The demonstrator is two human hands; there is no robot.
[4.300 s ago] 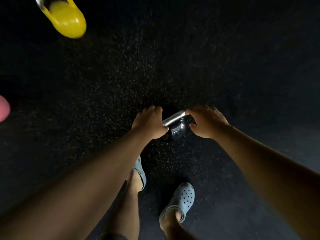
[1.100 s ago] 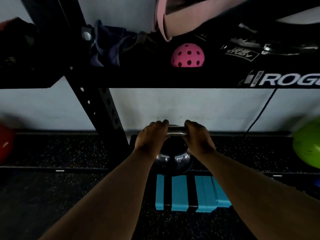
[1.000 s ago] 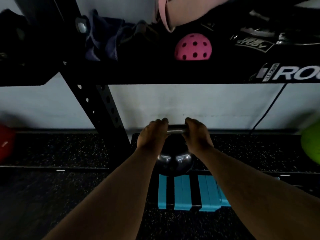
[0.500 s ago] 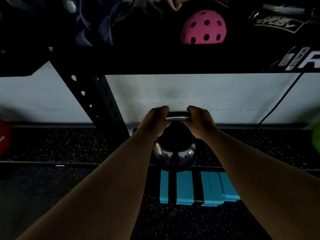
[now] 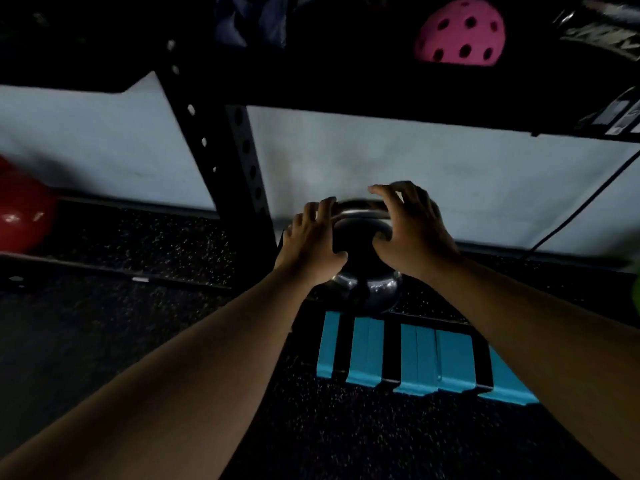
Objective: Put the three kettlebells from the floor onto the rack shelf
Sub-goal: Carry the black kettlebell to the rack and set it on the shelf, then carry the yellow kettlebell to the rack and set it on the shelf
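Note:
A shiny dark kettlebell [image 5: 367, 292] stands upright on the low rack shelf [image 5: 156, 244], just right of the black upright. My left hand [image 5: 311, 244] is beside the left end of its handle with straight fingers, thumb against the bell. To the right of the handle, my right hand [image 5: 410, 230] hovers with fingers spread and lifted off it. Neither hand grips the handle. No other kettlebell is clearly seen; a red rounded object [image 5: 20, 216] sits on the shelf at the far left.
The black upright [image 5: 225, 150] with holes rises left of the bell. An upper shelf holds a pink perforated ball [image 5: 457, 32] and dark cloth. A blue block with black stripes [image 5: 415, 358] lies on the floor below. A green object [image 5: 636, 292] shows at the right edge.
The kettlebell was lifted from the floor, carried to the rack and set down on the low shelf. Both hands, closed on the handle half a second ago, have now opened off it.

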